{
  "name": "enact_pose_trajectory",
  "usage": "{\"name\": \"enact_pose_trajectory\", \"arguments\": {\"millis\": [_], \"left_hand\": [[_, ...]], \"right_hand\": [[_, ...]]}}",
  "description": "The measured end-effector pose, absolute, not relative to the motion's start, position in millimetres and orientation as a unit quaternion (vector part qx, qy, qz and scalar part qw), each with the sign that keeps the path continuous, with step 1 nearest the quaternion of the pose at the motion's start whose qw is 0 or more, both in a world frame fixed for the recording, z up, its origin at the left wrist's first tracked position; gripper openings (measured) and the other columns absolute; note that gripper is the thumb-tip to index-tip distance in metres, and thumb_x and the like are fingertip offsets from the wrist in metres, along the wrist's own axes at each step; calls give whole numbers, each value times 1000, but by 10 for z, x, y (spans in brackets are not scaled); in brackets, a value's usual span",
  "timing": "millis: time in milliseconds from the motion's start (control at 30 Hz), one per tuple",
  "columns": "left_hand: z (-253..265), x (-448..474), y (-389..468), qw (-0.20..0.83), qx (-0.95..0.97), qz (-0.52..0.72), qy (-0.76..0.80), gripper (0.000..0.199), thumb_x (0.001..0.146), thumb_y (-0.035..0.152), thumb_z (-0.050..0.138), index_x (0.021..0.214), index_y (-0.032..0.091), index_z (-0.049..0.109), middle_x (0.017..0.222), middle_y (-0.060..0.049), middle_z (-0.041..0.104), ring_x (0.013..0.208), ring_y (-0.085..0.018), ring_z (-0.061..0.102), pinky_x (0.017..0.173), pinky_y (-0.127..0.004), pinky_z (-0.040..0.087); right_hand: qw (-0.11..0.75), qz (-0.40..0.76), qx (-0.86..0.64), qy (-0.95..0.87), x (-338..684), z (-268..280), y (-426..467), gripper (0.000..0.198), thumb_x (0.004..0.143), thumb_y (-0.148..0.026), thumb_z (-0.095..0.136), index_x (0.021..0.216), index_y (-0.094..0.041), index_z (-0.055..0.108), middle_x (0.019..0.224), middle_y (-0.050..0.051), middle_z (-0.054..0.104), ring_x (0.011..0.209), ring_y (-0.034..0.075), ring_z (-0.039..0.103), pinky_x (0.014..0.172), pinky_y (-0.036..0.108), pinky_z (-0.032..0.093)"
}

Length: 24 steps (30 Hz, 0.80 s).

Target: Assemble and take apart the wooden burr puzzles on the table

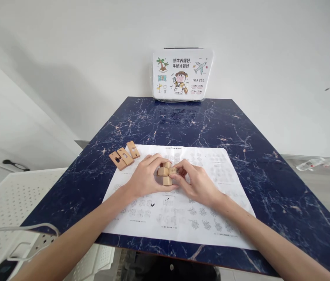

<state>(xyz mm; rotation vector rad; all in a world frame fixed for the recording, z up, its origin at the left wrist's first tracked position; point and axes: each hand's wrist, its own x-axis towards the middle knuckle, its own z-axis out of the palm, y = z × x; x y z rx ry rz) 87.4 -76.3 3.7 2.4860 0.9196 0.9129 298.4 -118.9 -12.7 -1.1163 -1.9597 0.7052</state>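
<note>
Both hands hold one small wooden interlocking puzzle point(167, 181), made of several light blocks joined in a cross shape. My left hand point(146, 175) curves round its left side, thumb below and fingers above. On the right, my right hand point(196, 181) pinches the block that sticks out that way, which carries a dark mark. The puzzle is just over a printed instruction sheet point(165, 230) with rows of grey diagrams. Beyond my left hand lie three flat notched wooden pieces point(125, 156), side by side and partly on the sheet's corner; numbers are marked on them.
A blue marbled table point(194, 123) bears the sheet. At its far edge, a white printed bag point(182, 74) leans on the wall. To the left stands a white perforated basket point(21, 195) with a cable point(21, 227). Clear plastic bottles point(311, 164) lie on the floor at right.
</note>
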Motion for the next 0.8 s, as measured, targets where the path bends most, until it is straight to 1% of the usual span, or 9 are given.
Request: {"name": "enact_pose_trajectory", "arguments": {"millis": [67,133,267,367,467,500,567,667,800], "left_hand": [[37,884,-769,156,872,327,330,50,71,52,89,100,21,63,91,-3,67,83,-22,61,81,-41,50],[49,881,-769,167,869,328,329,51,71,52,89,101,21,63,93,-3,68,85,-23,62,82,-41,50],[108,835,-748,245,870,295,310,52,69,50,90,106,23,66,98,-3,71,87,-22,65,80,-37,50],[154,791,-716,302,869,251,301,48,68,51,90,99,22,68,87,0,68,77,-18,62,72,-33,48],[169,749,-680,386,858,193,278,42,69,52,88,84,20,65,73,3,58,65,-14,52,60,-28,40],[166,735,-669,415,851,178,269,42,69,52,88,82,20,65,71,4,56,63,-13,49,59,-27,38],[155,710,-653,455,837,158,258,43,69,53,88,85,19,66,71,4,56,63,-12,49,58,-26,38],[136,684,-641,479,831,139,247,46,68,52,88,92,19,69,74,2,60,64,-13,52,60,-26,42],[118,670,-642,471,837,141,240,46,65,52,90,90,19,71,73,2,62,64,-13,54,60,-26,44]], "right_hand": [[382,279,-439,-764,2976,-126,-1193,15,103,-37,53,105,-22,54,82,4,68,68,18,61,62,31,46],[382,275,-431,-770,2986,-120,-1194,14,103,-35,52,108,-22,55,84,4,67,69,18,60,64,31,46],[364,261,-384,-807,3038,-99,-1189,13,106,-33,50,112,-23,56,94,6,68,79,19,62,71,32,49],[352,248,-349,-832,3066,-76,-1185,13,108,-31,49,115,-23,57,100,7,68,86,20,63,75,33,50],[351,249,-323,-843,3072,-53,-1188,14,109,-31,49,118,-24,58,102,7,67,88,20,63,77,34,51],[356,253,-315,-842,3069,-48,-1190,15,110,-32,49,118,-24,58,102,6,67,88,20,63,77,33,51],[374,262,-299,-838,3057,-40,-1194,16,109,-33,52,120,-24,59,101,6,67,87,19,63,76,33,52],[395,254,-273,-839,3031,-30,-1195,18,110,-33,52,122,-23,60,100,6,68,87,19,63,77,34,53],[411,225,-241,-850,3002,-20,-1192,20,111,-33,49,124,-24,62,99,6,69,88,20,63,80,37,53]]}}
